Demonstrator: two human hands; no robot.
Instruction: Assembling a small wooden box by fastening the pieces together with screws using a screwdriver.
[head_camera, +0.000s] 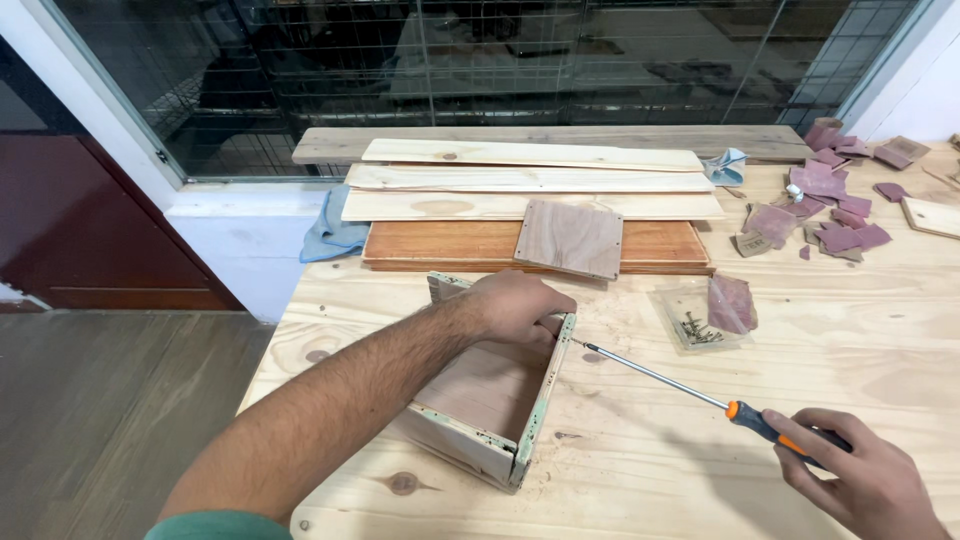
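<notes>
Box (495, 400) is gripped by left hand (520, 305), screwdriver (700, 392) clenched in right hand (855, 480); tip, apparently on a screw, could slip if tilted.

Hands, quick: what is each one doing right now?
Left hand: closed over the far edge of the small wooden box.
Right hand: closed around the screwdriver handle, tip at the box's side.

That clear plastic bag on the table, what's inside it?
The bag holds a small heap of dark screws. A reddish sandpaper scrap covers its right part, so anything beneath that cannot be seen.
</notes>
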